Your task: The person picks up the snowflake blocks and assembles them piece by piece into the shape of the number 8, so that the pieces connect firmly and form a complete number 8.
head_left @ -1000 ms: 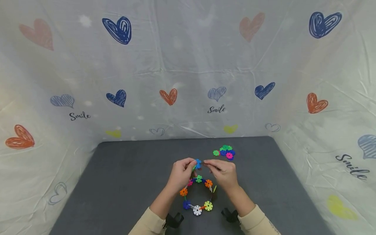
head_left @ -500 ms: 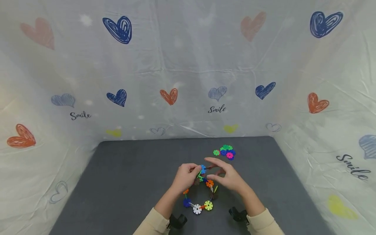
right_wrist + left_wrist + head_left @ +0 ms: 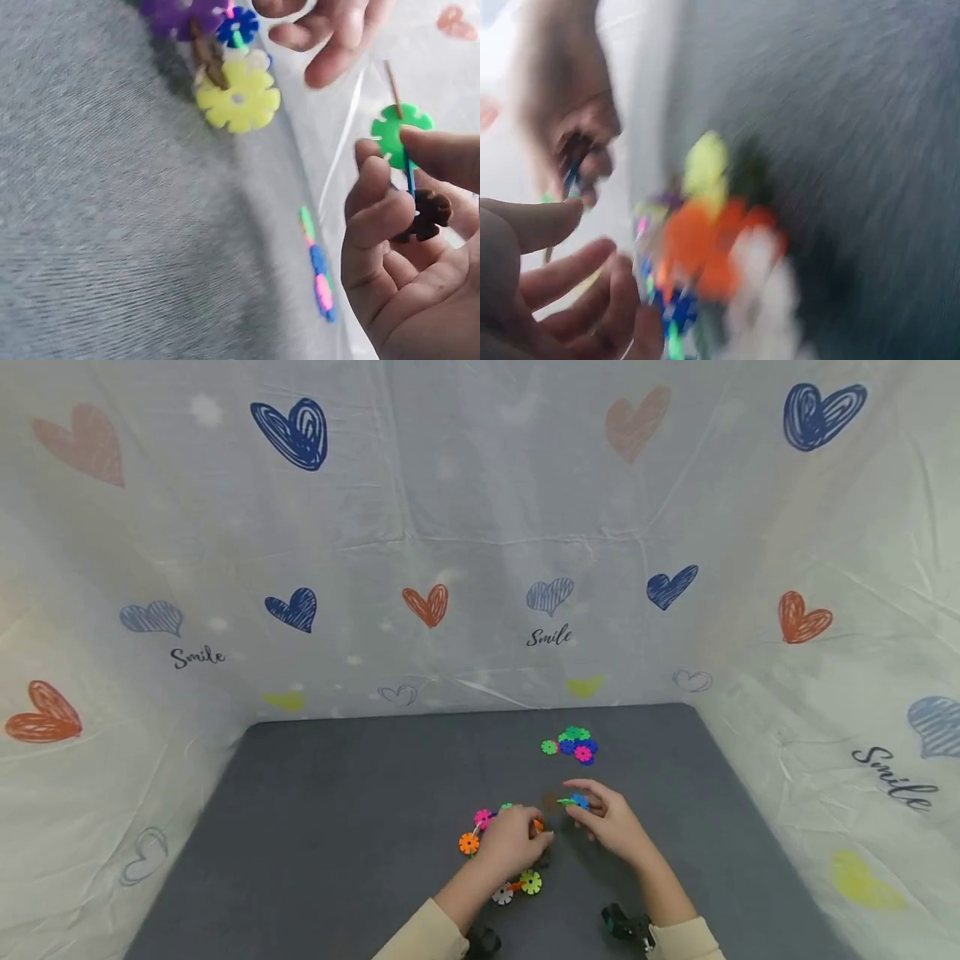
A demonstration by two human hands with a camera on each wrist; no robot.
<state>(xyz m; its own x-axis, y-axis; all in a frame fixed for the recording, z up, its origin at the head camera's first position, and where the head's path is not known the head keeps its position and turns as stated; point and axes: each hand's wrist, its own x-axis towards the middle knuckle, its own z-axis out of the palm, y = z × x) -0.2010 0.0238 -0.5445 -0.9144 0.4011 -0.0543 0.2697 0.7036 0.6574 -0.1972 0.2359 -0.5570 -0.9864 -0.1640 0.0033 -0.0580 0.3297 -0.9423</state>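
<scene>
My right hand [image 3: 611,822] pinches a short chain of notched plastic flower discs, raised above the table. In the right wrist view its green disc [image 3: 386,136] sits between thumb and fingers, joined to an edge-on blue disc [image 3: 409,172] and a brown disc [image 3: 430,213]. My left hand [image 3: 513,839], fingers loosely bent with nothing between them, is over the right part of a ring of linked discs. The ring shows a pink disc [image 3: 483,819], an orange disc [image 3: 468,843] and a yellow disc [image 3: 531,882]; the left hand and forearm hide part of it.
A small pile of loose discs [image 3: 577,746], green, blue and pink, lies toward the back of the dark grey table [image 3: 337,827]. Behind the table hangs a pale cloth [image 3: 480,510] printed with hearts. Black straps [image 3: 628,927] sit at the wrists.
The chain with the blue disc has passed from my left hand to my right, which has moved to the right. My left hand has let go and moved down over the ring.
</scene>
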